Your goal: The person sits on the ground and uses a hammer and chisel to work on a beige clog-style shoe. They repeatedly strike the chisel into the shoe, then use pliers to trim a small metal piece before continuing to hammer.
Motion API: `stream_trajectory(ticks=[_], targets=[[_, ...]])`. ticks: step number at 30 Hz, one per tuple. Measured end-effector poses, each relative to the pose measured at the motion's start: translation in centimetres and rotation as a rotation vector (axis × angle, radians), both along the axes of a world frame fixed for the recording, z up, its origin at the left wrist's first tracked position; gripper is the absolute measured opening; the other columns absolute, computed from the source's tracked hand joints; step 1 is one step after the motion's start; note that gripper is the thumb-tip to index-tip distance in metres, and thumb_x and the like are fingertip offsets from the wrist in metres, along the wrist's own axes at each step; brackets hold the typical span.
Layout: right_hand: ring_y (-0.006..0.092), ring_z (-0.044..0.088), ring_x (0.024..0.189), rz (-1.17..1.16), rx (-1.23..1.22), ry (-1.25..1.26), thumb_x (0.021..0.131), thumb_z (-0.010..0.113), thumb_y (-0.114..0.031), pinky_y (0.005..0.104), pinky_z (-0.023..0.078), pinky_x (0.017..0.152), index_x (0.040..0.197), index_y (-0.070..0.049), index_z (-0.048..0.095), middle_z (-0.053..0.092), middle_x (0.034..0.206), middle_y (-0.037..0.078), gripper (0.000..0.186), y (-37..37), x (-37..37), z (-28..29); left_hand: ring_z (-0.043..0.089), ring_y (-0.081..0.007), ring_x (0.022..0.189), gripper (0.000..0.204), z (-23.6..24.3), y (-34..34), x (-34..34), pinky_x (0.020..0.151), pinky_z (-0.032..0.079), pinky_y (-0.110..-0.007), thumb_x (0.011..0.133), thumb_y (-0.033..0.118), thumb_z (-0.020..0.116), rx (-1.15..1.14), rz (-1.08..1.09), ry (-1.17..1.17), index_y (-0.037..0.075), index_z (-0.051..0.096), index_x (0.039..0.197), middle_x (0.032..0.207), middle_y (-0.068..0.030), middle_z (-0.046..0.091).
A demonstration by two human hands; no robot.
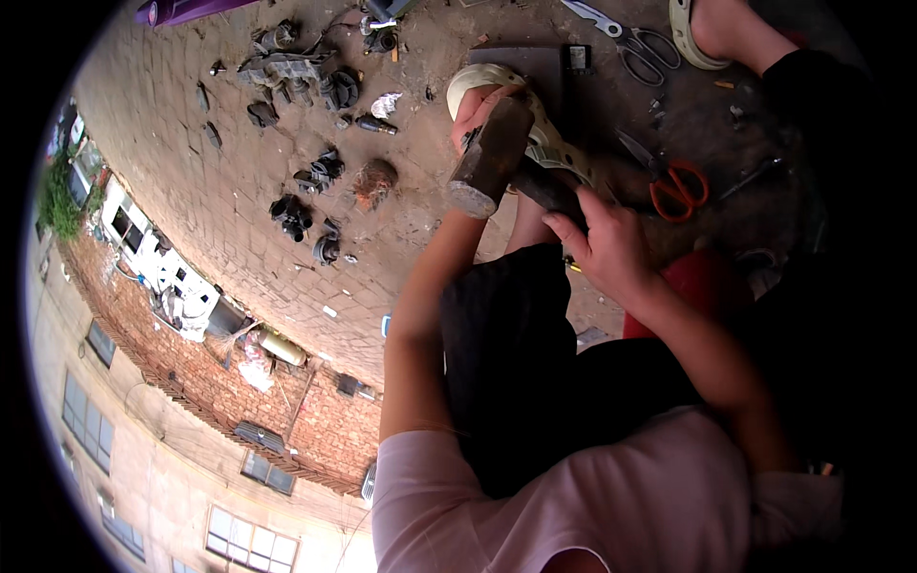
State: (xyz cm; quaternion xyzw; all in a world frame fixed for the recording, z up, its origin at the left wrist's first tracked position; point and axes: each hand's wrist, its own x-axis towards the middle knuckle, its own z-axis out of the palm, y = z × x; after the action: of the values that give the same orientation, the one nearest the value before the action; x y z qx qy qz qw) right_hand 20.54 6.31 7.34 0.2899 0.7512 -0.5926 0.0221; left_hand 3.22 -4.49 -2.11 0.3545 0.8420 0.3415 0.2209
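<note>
My right hand (607, 248) is closed around the dark handle (554, 191) of a hammer, whose worn metal head (482, 167) covers part of my left hand (470, 118). My left hand is closed beside my cream clog (552, 153), low over the ground; what its fingers hold is hidden behind the hammer head. A dark flat block (542, 67) lies just beyond the clog. Orange-handled scissors (680, 189) rest to the right of the hammer.
Blackened metal parts (287, 67) and smaller pieces (320, 177) lie scattered on the paving (191, 172) at left. Steel scissors (645, 57) lie at top right, near my other foot (716, 29). A red object (697, 282) sits by my right forearm.
</note>
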Motion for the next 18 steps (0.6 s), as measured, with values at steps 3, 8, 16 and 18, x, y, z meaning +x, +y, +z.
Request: stream_trajectory(ticks=[3, 8, 16, 18], targets=[[0.0393, 0.065, 0.069, 0.083, -0.142, -0.056, 0.091, 0.068, -0.029, 0.0419, 0.049, 0.057, 0.102, 0.001, 0.059, 0.063, 0.077, 0.021, 0.033, 0.3, 0.4, 0.9, 0.061, -0.0280, 0.099, 0.025, 0.7, 0.4, 0.0, 0.089, 0.048, -0.034, 0.089, 0.014, 0.065, -0.108, -0.030, 0.077, 0.008, 0.067, 0.113, 0.107, -0.0119, 0.062], [0.0388, 0.063, 0.064, 0.124, -0.143, -0.029, 0.090, 0.070, -0.029, 0.0421, 0.047, 0.055, 0.090, -0.001, 0.054, 0.061, 0.070, 0.019, 0.032, 0.2, 0.7, 1.6, 0.064, -0.0240, 0.090, 0.032, 1.8, 1.3, 0.9, 0.079, 0.051, -0.031, 0.074, -0.003, 0.070, 0.062, 0.140, 0.030, 0.007, 0.071, 0.105, 0.098, -0.0103, 0.063], [0.0338, 0.063, 0.060, 0.019, -0.322, -0.133, 0.093, 0.067, -0.024, 0.0383, 0.046, 0.054, 0.099, 0.001, 0.059, 0.061, 0.069, 0.017, 0.026, 0.3, 0.2, 1.7, 0.064, -0.0210, 0.091, 0.033, -0.1, -0.2, 1.1, 0.079, 0.051, -0.029, 0.076, -0.001, 0.072, -0.011, 0.182, 0.002, 0.007, 0.071, 0.107, 0.099, -0.0090, 0.062], [0.0337, 0.063, 0.060, 0.022, -0.283, -0.087, 0.093, 0.066, -0.024, 0.0381, 0.046, 0.055, 0.098, 0.001, 0.060, 0.062, 0.069, 0.017, 0.026, 0.2, 0.3, 1.7, 0.063, -0.0200, 0.090, 0.033, 0.3, 0.2, 1.1, 0.079, 0.051, -0.028, 0.077, -0.002, 0.070, -0.014, 0.153, 0.058, 0.007, 0.070, 0.109, 0.099, -0.0088, 0.061]])
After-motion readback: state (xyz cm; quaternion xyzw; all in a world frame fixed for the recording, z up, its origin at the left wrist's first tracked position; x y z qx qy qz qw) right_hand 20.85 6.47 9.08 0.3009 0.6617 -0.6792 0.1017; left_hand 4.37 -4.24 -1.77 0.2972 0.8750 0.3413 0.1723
